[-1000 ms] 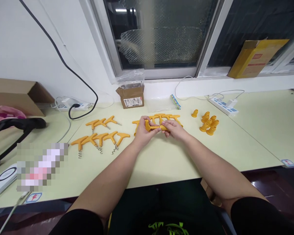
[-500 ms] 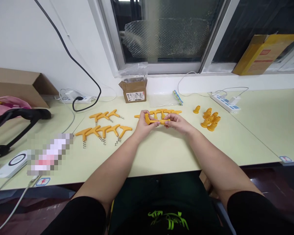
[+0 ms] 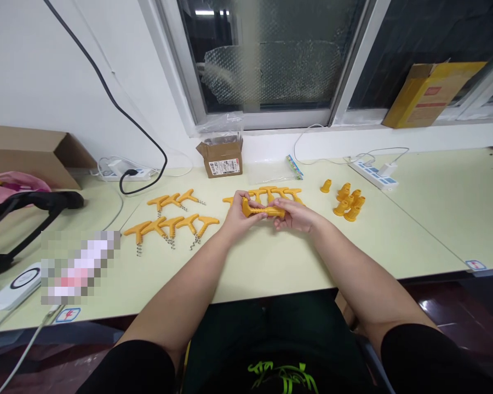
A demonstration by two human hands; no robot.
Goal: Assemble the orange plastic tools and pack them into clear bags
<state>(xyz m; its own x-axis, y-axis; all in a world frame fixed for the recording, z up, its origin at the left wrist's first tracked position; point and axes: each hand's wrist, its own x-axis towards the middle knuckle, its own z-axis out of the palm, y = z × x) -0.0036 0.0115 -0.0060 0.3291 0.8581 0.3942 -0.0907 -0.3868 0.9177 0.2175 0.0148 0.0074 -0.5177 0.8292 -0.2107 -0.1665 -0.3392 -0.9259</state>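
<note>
In the head view, a yellow corkscrew [image 3: 263, 210] lies crosswise between my hands, its T-shaped handle at the left end. Around that handle my left hand [image 3: 239, 215] is closed. My right hand [image 3: 293, 214] closes on the yellow sleeve at the other end, thumb and fingers along it; no metal spiral shows there. Just behind my hands is a row of yellow corkscrews [image 3: 270, 191], partly hidden by my fingers. To the left lie several corkscrews with bare metal spirals [image 3: 173, 223]. On the right stand several loose yellow sleeves [image 3: 352, 201], one of them [image 3: 326, 186] apart from the cluster.
A small opened cardboard box [image 3: 222, 157] and a clear plastic bag [image 3: 271, 171] are near the wall. A power strip [image 3: 373, 174] lies at the back right. To the left are a black strap-like frame [image 3: 36, 202], a white charger [image 3: 18, 285] and cables.
My right hand has turned and shifted from a fingertip pinch to a fuller hold along the sleeve. My left hand keeps the handle. The camera view has tilted slightly.
</note>
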